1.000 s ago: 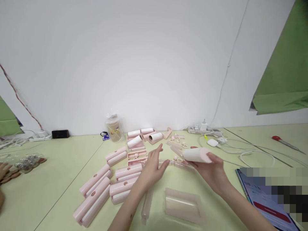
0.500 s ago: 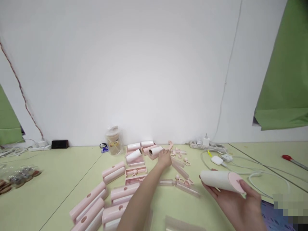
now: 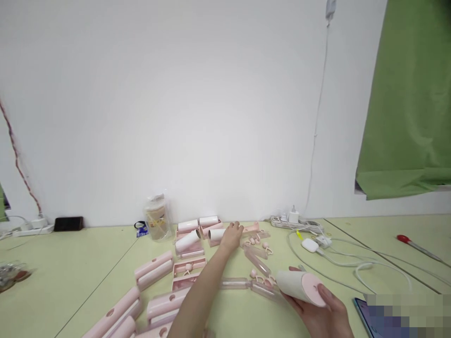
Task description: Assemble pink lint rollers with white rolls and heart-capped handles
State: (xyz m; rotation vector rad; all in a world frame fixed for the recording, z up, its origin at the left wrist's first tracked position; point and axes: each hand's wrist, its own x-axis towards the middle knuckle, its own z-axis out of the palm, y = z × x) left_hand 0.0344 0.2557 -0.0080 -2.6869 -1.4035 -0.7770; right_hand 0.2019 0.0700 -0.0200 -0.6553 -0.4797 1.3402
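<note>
My left hand (image 3: 231, 237) reaches to the far row, its fingers curled down at the inner end of a pink plastic handle (image 3: 251, 227). Close beside that hand, a white paper roll (image 3: 216, 234) lies in a pink holder. My right hand (image 3: 326, 312) is closed around another white roll (image 3: 289, 284) with a pink end cap (image 3: 313, 289), held tilted above the table at the right. Clear plastic tubes (image 3: 235, 283) and small pink parts (image 3: 254, 274) lie between the hands. My left fingertips are partly hidden.
Several pink roller cases (image 3: 154, 271) lie at the left. Open pink cases (image 3: 190, 266) sit near the middle. A bagged cup (image 3: 157, 220) stands by the wall. Cables, a white charger (image 3: 310, 245) and a phone (image 3: 362, 314) are at the right, beyond them a red-handled tool (image 3: 403, 239).
The view has turned slightly right. My right hand has brought the white roll left, over the clear tubes' end. By my left hand, the pink handle has gone from slanting upward to nearly flat.
</note>
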